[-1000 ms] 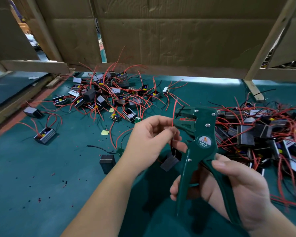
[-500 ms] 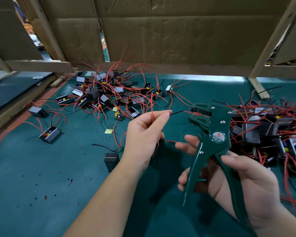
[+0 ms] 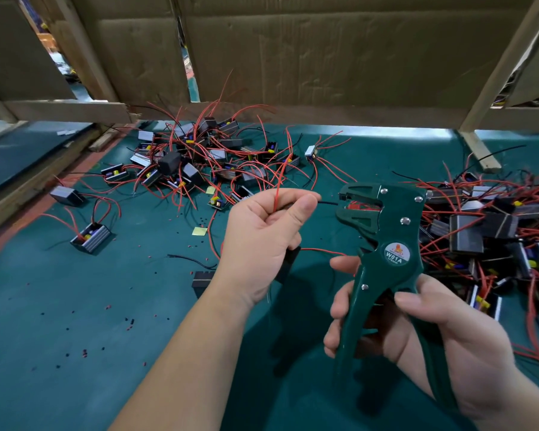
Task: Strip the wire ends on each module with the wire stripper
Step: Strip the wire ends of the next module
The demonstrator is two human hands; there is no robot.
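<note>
Advancing toward 3 o'clock, the thin black wire (image 3: 325, 202), pinched in the grip of the left hand (image 3: 262, 241), now reaches the mouth of the green metal wire stripper (image 3: 386, 231), whose handles the right hand (image 3: 442, 334) wraps in its grip, so squeezing seems next.

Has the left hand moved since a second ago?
Yes. Measured against the yellow note, the left hand has pulled leftward, away from the head of the wire stripper. A black wire now bridges the gap between them.
</note>
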